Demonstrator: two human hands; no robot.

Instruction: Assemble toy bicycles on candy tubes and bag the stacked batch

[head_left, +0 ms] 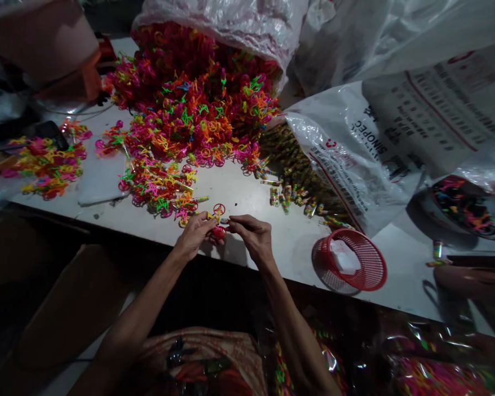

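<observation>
Just over the front edge of the tabletop (226, 184), the left hand (193, 236) pinches a yellow toy (218, 216) with red wheels (218, 232). The right hand (256, 237) grasps the toy's end.

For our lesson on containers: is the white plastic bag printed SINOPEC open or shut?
The white printed plastic bag is open: small patterned cylinders spill from its mouth onto the white tabletop.
</observation>
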